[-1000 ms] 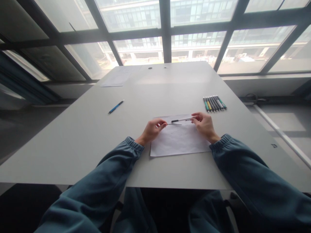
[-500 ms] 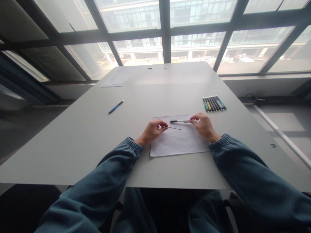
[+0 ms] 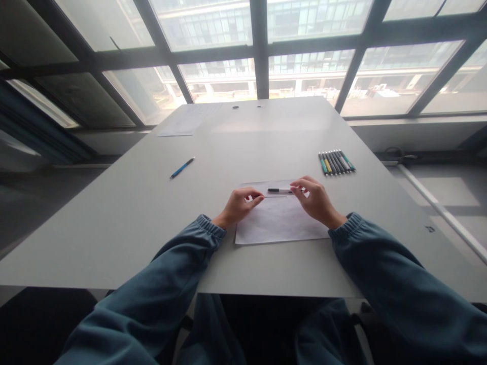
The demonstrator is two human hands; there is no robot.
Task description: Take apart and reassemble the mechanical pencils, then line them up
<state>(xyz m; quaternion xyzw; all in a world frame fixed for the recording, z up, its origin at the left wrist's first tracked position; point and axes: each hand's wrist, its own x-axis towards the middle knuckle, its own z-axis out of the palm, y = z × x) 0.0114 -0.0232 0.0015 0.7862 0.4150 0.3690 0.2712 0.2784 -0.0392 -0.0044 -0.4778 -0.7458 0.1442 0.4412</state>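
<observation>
My left hand (image 3: pixel 240 205) pinches a thin dark rod (image 3: pixel 276 196), which looks like a pen refill and points right above the sheet of white paper (image 3: pixel 281 220). Beyond the rod is a white pen (image 3: pixel 281 190) with a black grip, roughly level and near the paper's far edge. The fingers of my right hand (image 3: pixel 314 200) are closed at the pen's right part and hide some of it. The rod's free tip is just short of my right fingertips.
A blue pen (image 3: pixel 182 168) lies alone on the white table (image 3: pixel 114 223), to the left. Several pens (image 3: pixel 337 162) lie side by side in a row at the right. Another paper sheet (image 3: pixel 177 126) is at the far left, near the windows.
My right hand has slid left along the pen. The rod in my left hand has swung from slanting down to nearly level, closer to the pen.
</observation>
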